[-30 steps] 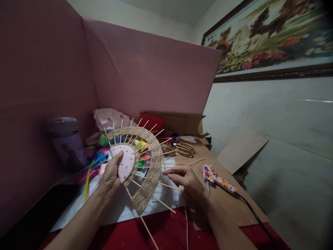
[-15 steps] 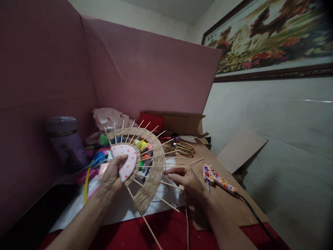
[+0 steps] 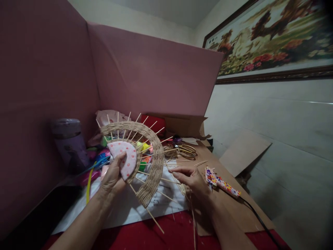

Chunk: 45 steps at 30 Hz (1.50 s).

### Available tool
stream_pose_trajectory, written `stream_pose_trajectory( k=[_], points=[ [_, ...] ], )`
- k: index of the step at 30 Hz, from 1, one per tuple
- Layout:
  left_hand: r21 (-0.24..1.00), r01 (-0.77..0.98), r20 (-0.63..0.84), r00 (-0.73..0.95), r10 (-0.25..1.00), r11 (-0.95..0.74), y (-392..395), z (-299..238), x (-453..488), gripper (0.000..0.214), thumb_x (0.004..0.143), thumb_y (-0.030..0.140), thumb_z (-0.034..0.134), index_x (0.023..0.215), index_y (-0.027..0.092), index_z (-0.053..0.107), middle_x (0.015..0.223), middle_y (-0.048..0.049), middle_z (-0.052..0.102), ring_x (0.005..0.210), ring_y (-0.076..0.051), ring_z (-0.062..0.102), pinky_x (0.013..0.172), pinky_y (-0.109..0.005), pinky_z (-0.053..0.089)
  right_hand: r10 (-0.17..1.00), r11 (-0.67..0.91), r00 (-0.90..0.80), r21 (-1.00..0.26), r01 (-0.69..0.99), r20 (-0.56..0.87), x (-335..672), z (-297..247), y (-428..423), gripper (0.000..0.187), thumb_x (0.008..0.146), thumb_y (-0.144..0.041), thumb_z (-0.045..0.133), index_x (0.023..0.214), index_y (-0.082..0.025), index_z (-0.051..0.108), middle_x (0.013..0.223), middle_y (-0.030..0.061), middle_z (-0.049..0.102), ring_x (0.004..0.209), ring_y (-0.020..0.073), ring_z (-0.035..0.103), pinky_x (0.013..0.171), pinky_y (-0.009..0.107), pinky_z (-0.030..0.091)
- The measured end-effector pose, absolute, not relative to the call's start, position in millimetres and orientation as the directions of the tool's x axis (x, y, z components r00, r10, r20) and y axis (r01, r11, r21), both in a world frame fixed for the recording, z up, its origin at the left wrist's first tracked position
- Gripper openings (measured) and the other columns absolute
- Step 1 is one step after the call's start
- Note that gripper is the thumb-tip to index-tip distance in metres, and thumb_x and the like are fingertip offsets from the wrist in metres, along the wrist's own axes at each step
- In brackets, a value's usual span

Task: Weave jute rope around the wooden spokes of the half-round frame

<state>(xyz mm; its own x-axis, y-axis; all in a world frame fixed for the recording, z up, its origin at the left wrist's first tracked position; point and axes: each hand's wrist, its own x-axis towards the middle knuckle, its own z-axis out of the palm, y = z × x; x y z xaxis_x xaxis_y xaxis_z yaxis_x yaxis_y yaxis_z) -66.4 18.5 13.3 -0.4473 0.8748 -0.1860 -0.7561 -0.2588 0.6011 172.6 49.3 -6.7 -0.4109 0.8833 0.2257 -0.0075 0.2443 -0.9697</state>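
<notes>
A red cloth [image 3: 125, 239] covers the work surface along the bottom of the frame, with a white sheet [image 3: 122, 215] spread over it at lower centre and a flat piece of brown cardboard [image 3: 234, 217] at lower right. On the cardboard lie a flower-patterned glue gun [image 3: 222, 184], a few thin wooden sticks [image 3: 201, 163] and, farther back, gold-handled scissors [image 3: 191, 150]. At centre left, a purple tumbler [image 3: 70, 147] stands behind a magenta packet [image 3: 87, 178] and a yellow strip [image 3: 89, 184].

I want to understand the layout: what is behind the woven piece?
Through its gaps, a yellow item and a green item show, with a white sheet below. Whatever lies directly behind the woven band and spotted centre is covered.
</notes>
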Motion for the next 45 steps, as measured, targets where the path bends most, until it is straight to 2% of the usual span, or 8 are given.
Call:
stream_pose_trajectory(
  k=[7,15,19,23,29,35,40,45],
  points=[
    [0.602,-0.741,-0.181,-0.49,0.853,-0.297,18.0,13.5,-59.6,0.014,0.074,0.005,0.057,0.087,0.01,0.062,0.071,-0.0059,0.07,0.059,-0.014,0.066,0.059,-0.026,0.057,0.839,0.437,-0.399,-0.895,0.086,0.371,171.9,-12.3,48.3,0.014,0.071,-0.029,0.067,0.077,-0.018,0.072,0.072,0.0048,0.07,0.066,0.0141,0.061,0.058,0.024,0.045],
    [0.56,-0.771,-0.179,-0.47,0.864,-0.303,16.4,13.4,-51.4,0.02,0.077,0.007,0.055,0.096,0.013,0.061,0.069,-0.0043,0.07,0.058,-0.013,0.065,0.059,-0.025,0.056,0.586,0.794,-0.528,-0.565,0.223,0.615,169.4,-13.0,41.1,0.019,0.074,-0.012,0.057,0.087,-0.018,0.071,0.079,0.0052,0.071,0.071,0.0141,0.064,0.064,0.025,0.047],
    [0.535,-0.785,-0.172,-0.462,0.87,-0.312,20.6,13.8,-52.8,0.021,0.078,0.008,0.055,0.097,0.013,0.061,0.07,-0.0042,0.07,0.06,-0.013,0.065,0.062,-0.025,0.056,0.526,0.849,-0.555,-0.439,0.295,0.644,170.0,-14.2,40.3,0.027,0.073,-0.008,0.053,0.092,-0.019,0.07,0.082,0.0051,0.071,0.072,0.0146,0.064,0.066,0.025,0.047],
    [0.559,-0.772,-0.117,-0.435,0.893,-0.303,31.7,24.4,-52.1,0.016,0.079,0.009,0.052,0.092,0.012,0.062,0.066,-0.0039,0.069,0.058,-0.013,0.064,0.064,-0.027,0.056,0.512,0.859,-0.501,-0.394,0.328,0.698,171.3,-14.4,43.4,0.028,0.075,-0.009,0.052,0.096,-0.018,0.068,0.088,0.0066,0.07,0.077,0.0162,0.064,0.069,0.027,0.048],
    [0.565,-0.77,-0.082,-0.411,0.908,-0.298,48.1,46.6,-44.1,0.014,0.079,0.01,0.053,0.089,0.01,0.062,0.075,-0.0077,0.069,0.064,-0.014,0.065,0.067,-0.027,0.055,0.562,0.824,-0.416,-0.439,0.358,0.715,173.0,-11.9,45.4,0.026,0.08,-0.015,0.05,0.098,-0.019,0.067,0.086,0.0065,0.07,0.077,0.0183,0.064,0.071,0.03,0.048],
    [0.556,-0.794,-0.131,-0.376,0.917,-0.246,47.4,38.4,-48.8,0.014,0.083,0.012,0.048,0.09,0.011,0.061,0.066,-0.0051,0.069,0.061,-0.014,0.066,0.063,-0.029,0.056,0.604,0.795,-0.393,-0.558,0.239,0.693,174.1,-1.9,40.6,0.032,0.074,-0.009,0.048,0.095,-0.021,0.069,0.09,0.0053,0.07,0.081,0.0183,0.063,0.074,0.03,0.048],
    [0.537,-0.802,-0.095,-0.364,0.926,-0.26,44.1,28.1,-57.6,0.015,0.083,0.011,0.046,0.087,0.01,0.06,0.067,-0.0055,0.069,0.062,-0.015,0.066,0.065,-0.031,0.056,0.639,0.746,-0.485,-0.636,0.2,0.597,176.0,-6.2,46.6,0.042,0.066,-0.002,0.045,0.095,-0.019,0.071,0.068,0.0025,0.069,0.062,0.0143,0.06,0.06,0.027,0.048],
    [0.478,-0.827,-0.093,-0.384,0.918,-0.297,40.0,30.8,-65.7,0.019,0.083,0.012,0.048,0.097,0.011,0.061,0.069,-0.0052,0.07,0.062,-0.015,0.066,0.066,-0.029,0.056,0.739,0.603,-0.508,-0.772,0.203,0.443,175.8,-20.0,54.2,0.031,0.072,-0.011,0.052,0.094,-0.02,0.071,0.086,0.0062,0.071,0.072,0.0175,0.064,0.066,0.032,0.05]
  ],
)
